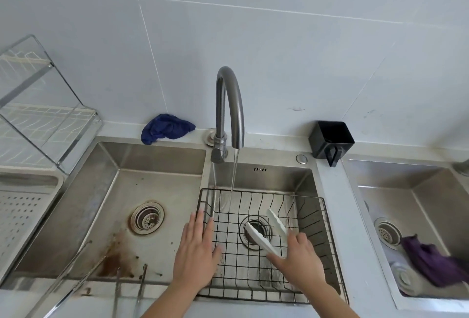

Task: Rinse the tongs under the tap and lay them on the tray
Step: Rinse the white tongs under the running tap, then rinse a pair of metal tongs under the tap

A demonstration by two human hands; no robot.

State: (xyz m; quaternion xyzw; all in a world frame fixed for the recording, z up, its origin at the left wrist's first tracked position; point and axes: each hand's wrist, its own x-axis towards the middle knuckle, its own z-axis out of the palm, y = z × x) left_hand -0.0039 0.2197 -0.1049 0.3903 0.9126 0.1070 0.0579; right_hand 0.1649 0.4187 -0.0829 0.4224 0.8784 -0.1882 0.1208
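**Holding white tongs over the sink basket, tap running**

Gripping the white tongs (264, 235) near their hinge end, the right hand (299, 259) is keeping them low over the wire basket (327, 241) that is sitting in the middle sink (304, 178). The two arms of the tongs are spreading apart and pointing toward the tap (229, 104). Water (234, 178) is falling from the spout and landing in the basket to the left of the tongs, not on them. The left hand (196, 251) is lying flat and open, fingers together, over the basket's left rim, holding nothing. A blue cloth (165, 127) is lying on the bench behind the left sink (114, 191). A perforated tray (22, 213) is sitting at the far left, well apart from the tongs.
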